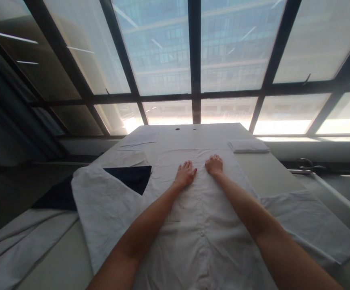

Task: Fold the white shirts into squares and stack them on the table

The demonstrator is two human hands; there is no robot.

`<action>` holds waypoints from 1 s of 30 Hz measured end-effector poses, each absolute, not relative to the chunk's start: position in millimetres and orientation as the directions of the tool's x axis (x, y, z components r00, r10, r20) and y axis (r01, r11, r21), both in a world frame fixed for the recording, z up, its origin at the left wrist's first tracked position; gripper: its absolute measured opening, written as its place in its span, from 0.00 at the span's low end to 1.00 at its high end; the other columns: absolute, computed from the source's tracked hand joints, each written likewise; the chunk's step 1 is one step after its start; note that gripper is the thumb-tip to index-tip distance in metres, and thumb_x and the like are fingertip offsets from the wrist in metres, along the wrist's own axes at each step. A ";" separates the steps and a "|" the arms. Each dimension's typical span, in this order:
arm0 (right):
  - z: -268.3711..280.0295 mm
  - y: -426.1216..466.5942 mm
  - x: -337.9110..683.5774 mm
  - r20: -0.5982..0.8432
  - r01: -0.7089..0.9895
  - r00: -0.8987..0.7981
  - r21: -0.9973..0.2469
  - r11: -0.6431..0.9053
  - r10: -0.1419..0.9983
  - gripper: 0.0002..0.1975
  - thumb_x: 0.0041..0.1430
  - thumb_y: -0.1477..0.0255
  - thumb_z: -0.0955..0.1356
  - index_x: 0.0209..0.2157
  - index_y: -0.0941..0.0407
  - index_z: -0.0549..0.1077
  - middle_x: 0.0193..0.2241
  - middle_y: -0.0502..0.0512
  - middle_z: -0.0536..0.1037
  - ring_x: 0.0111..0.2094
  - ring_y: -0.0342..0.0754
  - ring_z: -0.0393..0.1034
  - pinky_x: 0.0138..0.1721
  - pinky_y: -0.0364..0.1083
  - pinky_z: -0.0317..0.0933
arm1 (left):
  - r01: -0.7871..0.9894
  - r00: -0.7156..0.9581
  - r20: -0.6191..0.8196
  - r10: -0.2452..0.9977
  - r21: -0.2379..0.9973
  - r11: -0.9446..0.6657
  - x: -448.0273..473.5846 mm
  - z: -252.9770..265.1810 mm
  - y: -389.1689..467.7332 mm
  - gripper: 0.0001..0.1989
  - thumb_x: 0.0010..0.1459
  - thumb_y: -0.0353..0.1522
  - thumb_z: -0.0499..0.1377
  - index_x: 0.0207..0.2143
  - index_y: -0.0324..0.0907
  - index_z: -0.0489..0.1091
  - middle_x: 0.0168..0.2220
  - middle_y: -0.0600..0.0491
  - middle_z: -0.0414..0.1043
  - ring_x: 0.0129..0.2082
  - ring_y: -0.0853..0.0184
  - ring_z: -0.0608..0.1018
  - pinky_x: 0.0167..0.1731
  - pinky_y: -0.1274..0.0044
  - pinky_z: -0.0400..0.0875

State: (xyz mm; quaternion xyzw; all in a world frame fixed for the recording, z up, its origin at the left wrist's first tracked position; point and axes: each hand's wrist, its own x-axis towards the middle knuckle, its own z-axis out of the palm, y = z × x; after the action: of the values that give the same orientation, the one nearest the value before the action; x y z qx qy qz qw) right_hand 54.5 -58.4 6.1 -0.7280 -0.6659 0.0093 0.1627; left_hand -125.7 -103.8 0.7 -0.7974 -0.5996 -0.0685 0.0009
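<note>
A white button-front shirt (pixel 189 249) lies face up along the table, its buttoned strip running down the middle. Its sleeves spread to both sides, the left one partly over dark navy cloth (pixel 132 177). Near the shirt's far end, my left hand (pixel 186 174) rests flat on the fabric left of the buttons, fingers apart. My right hand (pixel 214 164) is closed against the shirt just right of the strip, fingers curled under. Whether cloth is pinched in those fingers is hidden. Small creases run across the fabric around both hands.
A folded white cloth (pixel 249 146) lies at the far right of the white table (pixel 205 137), and thin white sheets (pixel 140 138) at the far left. More pale cloth (pixel 26 237) hangs over the near left side. Large windows (pixel 162 52) stand behind the table.
</note>
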 end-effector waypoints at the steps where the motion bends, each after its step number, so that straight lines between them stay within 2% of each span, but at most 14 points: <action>1: 7.9 -58.0 57.6 0.186 0.967 0.090 -0.251 -0.041 0.978 0.26 0.68 0.68 0.57 0.61 0.65 0.67 0.64 0.73 0.62 0.65 0.59 0.53 0.62 0.55 0.46 | 0.958 0.267 0.112 0.957 0.072 -0.276 -129.6 2.0 -105.8 0.32 0.72 0.45 0.36 0.69 0.35 0.49 0.71 0.43 0.47 0.70 0.56 0.51 0.66 0.59 0.46; 3: 12.2 -58.2 63.5 0.145 0.966 0.038 -0.258 0.000 0.989 0.28 0.68 0.64 0.58 0.64 0.63 0.63 0.67 0.69 0.58 0.67 0.57 0.49 0.64 0.55 0.43 | 0.959 0.266 0.116 0.957 0.064 -0.274 -134.9 4.2 -108.9 0.32 0.72 0.45 0.36 0.69 0.36 0.51 0.71 0.44 0.47 0.70 0.55 0.52 0.66 0.58 0.47; 6: 17.3 -68.5 62.0 0.102 0.962 -0.013 -0.270 0.040 0.995 0.29 0.70 0.59 0.55 0.64 0.61 0.62 0.68 0.67 0.56 0.68 0.56 0.47 0.64 0.57 0.43 | 0.960 0.261 0.130 0.957 0.070 -0.272 -136.2 6.0 -111.5 0.32 0.71 0.45 0.38 0.69 0.36 0.52 0.70 0.45 0.48 0.70 0.54 0.52 0.66 0.58 0.48; 9: 14.3 -94.7 41.9 0.134 0.956 -0.077 -0.272 0.112 0.988 0.29 0.71 0.61 0.52 0.66 0.60 0.59 0.69 0.65 0.53 0.69 0.53 0.44 0.65 0.56 0.42 | 0.961 0.257 0.137 0.957 0.070 -0.268 -134.4 6.7 -112.6 0.30 0.71 0.43 0.38 0.68 0.36 0.52 0.70 0.44 0.49 0.70 0.54 0.53 0.65 0.57 0.48; 12: 3.5 -125.2 19.0 0.160 0.921 -0.249 -0.265 0.285 0.955 0.29 0.71 0.62 0.52 0.67 0.61 0.56 0.69 0.65 0.52 0.70 0.55 0.42 0.66 0.57 0.39 | 0.960 0.267 0.135 0.954 0.054 -0.276 -134.1 6.9 -112.9 0.28 0.71 0.39 0.38 0.68 0.37 0.53 0.70 0.44 0.48 0.70 0.55 0.53 0.65 0.58 0.48; 14: -3.0 -138.6 16.1 0.158 0.909 -0.298 -0.255 0.330 0.941 0.30 0.71 0.61 0.51 0.68 0.61 0.54 0.70 0.65 0.51 0.70 0.55 0.41 0.66 0.59 0.37 | 0.959 0.270 0.130 0.954 0.049 -0.278 -135.0 6.8 -112.7 0.28 0.72 0.39 0.38 0.69 0.39 0.53 0.71 0.45 0.48 0.70 0.56 0.52 0.65 0.59 0.48; 17: -6.8 -143.1 41.6 0.148 0.932 -0.254 -0.226 0.283 0.956 0.31 0.71 0.59 0.52 0.69 0.61 0.52 0.70 0.65 0.50 0.70 0.56 0.40 0.66 0.59 0.36 | 0.959 0.269 0.124 0.955 0.057 -0.278 -136.6 6.3 -111.2 0.28 0.72 0.40 0.38 0.69 0.40 0.53 0.71 0.46 0.49 0.70 0.56 0.53 0.66 0.59 0.48; 24: -4.2 -130.5 153.6 0.092 0.990 0.040 -0.140 -0.027 0.995 0.32 0.70 0.62 0.53 0.69 0.64 0.53 0.70 0.65 0.50 0.70 0.55 0.42 0.66 0.55 0.38 | 0.957 0.261 0.144 0.955 0.093 -0.275 -137.4 2.9 -105.7 0.27 0.72 0.42 0.39 0.67 0.42 0.56 0.70 0.46 0.51 0.69 0.55 0.55 0.65 0.57 0.50; 28: -4.8 -131.9 170.4 0.102 0.987 0.082 -0.149 -0.066 0.991 0.33 0.69 0.62 0.53 0.68 0.67 0.53 0.69 0.65 0.52 0.69 0.54 0.44 0.66 0.53 0.40 | 0.954 0.259 0.183 0.948 0.105 -0.281 -136.1 3.5 -106.3 0.25 0.73 0.41 0.39 0.64 0.41 0.60 0.68 0.44 0.55 0.68 0.55 0.58 0.64 0.57 0.53; 30: -4.3 -133.2 168.0 0.107 0.986 0.087 -0.151 -0.071 0.990 0.33 0.69 0.63 0.53 0.68 0.67 0.53 0.69 0.66 0.52 0.69 0.54 0.44 0.66 0.54 0.39 | 0.950 0.267 0.201 0.942 0.109 -0.293 -134.8 5.5 -108.4 0.24 0.73 0.38 0.38 0.61 0.40 0.63 0.66 0.43 0.60 0.66 0.58 0.61 0.63 0.60 0.54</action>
State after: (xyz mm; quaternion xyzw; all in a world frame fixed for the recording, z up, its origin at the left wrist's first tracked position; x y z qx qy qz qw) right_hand 168.0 -133.2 -4.3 -0.7315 -0.6754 0.0121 0.0923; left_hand -134.8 -108.4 5.5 -0.7959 -0.5944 -0.1139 0.0163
